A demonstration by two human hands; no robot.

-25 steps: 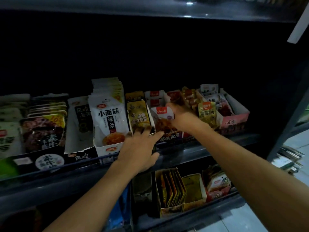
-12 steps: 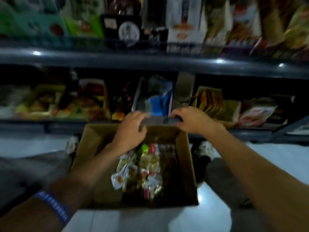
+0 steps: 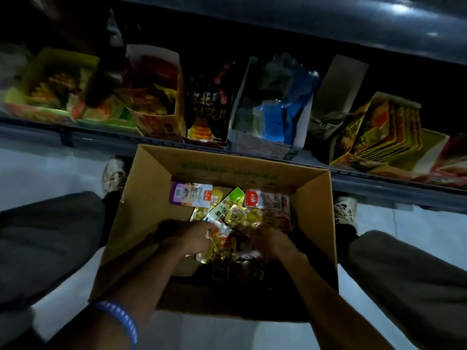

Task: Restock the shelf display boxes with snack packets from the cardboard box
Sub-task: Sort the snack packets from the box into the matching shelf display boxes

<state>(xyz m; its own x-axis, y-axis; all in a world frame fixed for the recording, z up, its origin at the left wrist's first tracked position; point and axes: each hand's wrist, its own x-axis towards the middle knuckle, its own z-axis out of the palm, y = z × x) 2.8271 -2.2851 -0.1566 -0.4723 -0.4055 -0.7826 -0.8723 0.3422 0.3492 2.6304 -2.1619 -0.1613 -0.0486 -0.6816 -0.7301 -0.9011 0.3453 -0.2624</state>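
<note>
An open cardboard box (image 3: 151, 188) stands on the floor between my knees, with a heap of snack packets (image 3: 252, 213) in its bottom. A purple-and-white packet (image 3: 189, 197) and a red-labelled one (image 3: 265, 200) lie on top at the far side. Both hands are down inside the box on the pile. My left hand (image 3: 192, 238) reaches right onto a white-and-orange packet (image 3: 218, 234). My right hand (image 3: 273, 241) is over the darker packets beside it. Blur and shadow hide the fingers of both hands.
Just beyond the box runs the low shelf edge (image 3: 75, 137). On it stand display boxes: a red one (image 3: 156, 122), a white one with blue packets (image 3: 260, 145) and a yellow one (image 3: 379, 130). My legs (image 3: 45, 236) and shoes (image 3: 115, 174) flank the box.
My view dropped from the upper shelf to the floor box. Both hands left the shelf boxes, passed the box's far rim and now dig in the packets.
</note>
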